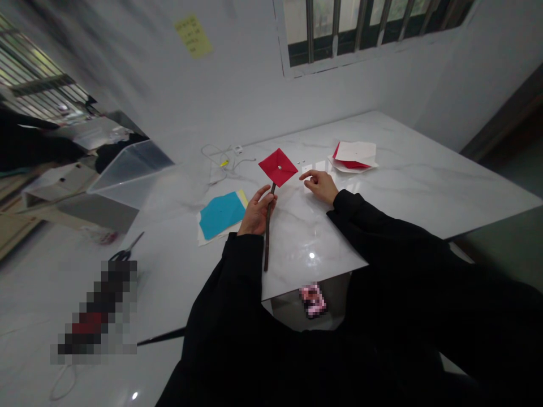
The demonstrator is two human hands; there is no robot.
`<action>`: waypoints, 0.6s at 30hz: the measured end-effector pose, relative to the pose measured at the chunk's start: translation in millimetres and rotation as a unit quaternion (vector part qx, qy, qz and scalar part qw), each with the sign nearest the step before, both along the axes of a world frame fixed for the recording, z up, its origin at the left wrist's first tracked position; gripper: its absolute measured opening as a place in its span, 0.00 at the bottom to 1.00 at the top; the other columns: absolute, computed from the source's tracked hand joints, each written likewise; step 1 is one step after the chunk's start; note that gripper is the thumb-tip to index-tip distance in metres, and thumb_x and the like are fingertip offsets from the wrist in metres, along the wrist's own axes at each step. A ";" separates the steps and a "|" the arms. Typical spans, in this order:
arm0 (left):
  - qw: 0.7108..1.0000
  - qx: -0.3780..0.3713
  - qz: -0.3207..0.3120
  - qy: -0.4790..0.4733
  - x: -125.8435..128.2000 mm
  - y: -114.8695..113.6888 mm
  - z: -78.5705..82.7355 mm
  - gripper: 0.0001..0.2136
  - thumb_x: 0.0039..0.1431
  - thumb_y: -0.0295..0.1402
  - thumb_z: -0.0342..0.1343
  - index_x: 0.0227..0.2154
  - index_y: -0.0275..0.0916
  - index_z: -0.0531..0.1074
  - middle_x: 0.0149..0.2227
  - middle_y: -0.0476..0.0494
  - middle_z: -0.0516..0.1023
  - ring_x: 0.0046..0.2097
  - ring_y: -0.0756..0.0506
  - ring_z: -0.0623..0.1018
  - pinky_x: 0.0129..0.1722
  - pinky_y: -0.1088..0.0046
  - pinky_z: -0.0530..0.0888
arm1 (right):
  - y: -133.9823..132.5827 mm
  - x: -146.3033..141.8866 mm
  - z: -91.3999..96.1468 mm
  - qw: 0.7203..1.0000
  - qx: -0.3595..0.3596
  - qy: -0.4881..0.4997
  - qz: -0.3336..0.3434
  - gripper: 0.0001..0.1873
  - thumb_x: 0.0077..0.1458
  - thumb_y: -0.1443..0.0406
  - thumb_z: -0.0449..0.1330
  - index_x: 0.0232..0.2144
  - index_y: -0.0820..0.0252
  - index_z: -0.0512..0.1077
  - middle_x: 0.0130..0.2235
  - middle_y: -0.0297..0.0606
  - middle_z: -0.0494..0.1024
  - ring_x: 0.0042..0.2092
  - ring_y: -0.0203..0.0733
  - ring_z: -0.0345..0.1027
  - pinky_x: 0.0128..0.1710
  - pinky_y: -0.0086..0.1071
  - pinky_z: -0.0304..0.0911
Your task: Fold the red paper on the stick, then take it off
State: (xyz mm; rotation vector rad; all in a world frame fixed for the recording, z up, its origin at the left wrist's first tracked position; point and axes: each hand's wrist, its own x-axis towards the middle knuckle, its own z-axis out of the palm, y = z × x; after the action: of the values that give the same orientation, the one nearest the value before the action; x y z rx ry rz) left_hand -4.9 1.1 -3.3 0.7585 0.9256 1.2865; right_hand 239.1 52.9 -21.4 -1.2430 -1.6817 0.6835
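My left hand (257,212) is closed around a dark stick (267,237) that stands tilted over the white marble table (403,181). A red folded paper square (278,166) is pinned to the stick's top with a small silver pin. To its right, my right hand (319,184) rests on the table with fingers curled and the forefinger pointing toward the red paper; nothing shows in it. Both arms wear black sleeves.
Blue and yellow paper sheets (221,213) lie left of my left hand. A stack of white and red paper (354,155) lies at the back right. Scissors (126,250), a white cable (220,158) and a clear plastic box (131,172) are to the left.
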 end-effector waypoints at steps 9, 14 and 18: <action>1.000 0.000 0.012 -0.009 0.4 0.2 0.7 0.17 0.54 0.25 0.69 0.46 0.36 0.78 0.36 0.45 0.81 0.40 0.50 0.82 0.45 0.78 0.79 | -1.2 -0.1 3.2 1.000 -0.006 -0.012 -0.004 0.18 0.52 0.67 0.56 0.41 0.63 0.82 0.20 0.28 0.65 0.26 0.36 0.56 0.35 0.33 0.53; 1.000 0.000 0.017 -0.012 2.3 0.5 1.3 0.15 0.52 0.25 0.70 0.44 0.35 0.79 0.36 0.45 0.81 0.39 0.50 0.81 0.42 0.79 0.79 | -0.6 0.3 1.8 1.000 -0.006 -0.013 -0.004 0.18 0.52 0.66 0.56 0.42 0.63 0.82 0.21 0.29 0.66 0.26 0.36 0.56 0.35 0.33 0.54; 1.000 -0.005 -0.001 -0.016 2.0 0.2 2.9 0.15 0.52 0.26 0.70 0.44 0.36 0.79 0.37 0.46 0.80 0.36 0.53 0.79 0.37 0.82 0.77 | -0.2 0.4 0.9 1.000 -0.009 -0.006 -0.001 0.18 0.52 0.66 0.56 0.41 0.63 0.82 0.21 0.29 0.65 0.26 0.36 0.56 0.35 0.33 0.53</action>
State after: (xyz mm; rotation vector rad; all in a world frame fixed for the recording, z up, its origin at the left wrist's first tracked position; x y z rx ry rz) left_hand -2.8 1.3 -0.4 0.7283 0.9042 1.2879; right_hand 239.5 52.7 -20.5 -1.2634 -1.6872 0.6912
